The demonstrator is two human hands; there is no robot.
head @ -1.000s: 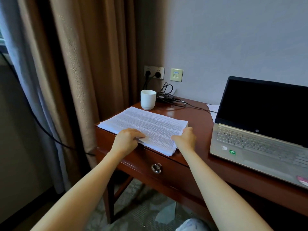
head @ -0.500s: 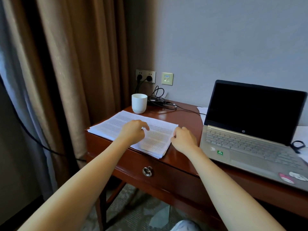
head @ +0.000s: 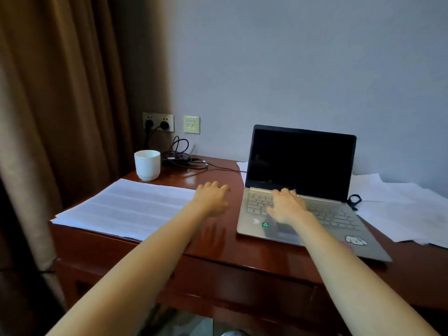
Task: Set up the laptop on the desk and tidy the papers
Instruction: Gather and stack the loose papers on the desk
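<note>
An open gold laptop [head: 322, 214] with a dark screen stands on the wooden desk [head: 218, 241]. A stack of printed papers [head: 126, 207] lies at the desk's left end. Loose white sheets [head: 400, 209] spread out to the right of the laptop, and one sheet edge shows behind it. My left hand [head: 212, 198] hovers over bare desk between the stack and the laptop, fingers relaxed, holding nothing. My right hand [head: 287, 204] is over the left part of the keyboard with fingers spread; whether it touches the keys is unclear.
A white cup [head: 147, 164] stands behind the paper stack. Black cables [head: 184, 157] run from the wall sockets [head: 158, 121] across the desk's back. A small black loop [head: 354, 201] lies at the laptop's right. Brown curtains [head: 60, 105] hang at the left.
Both hands have left the paper stack and moved right: the left to the bare desk, the right onto the laptop's keyboard area. The view has turned right too.
</note>
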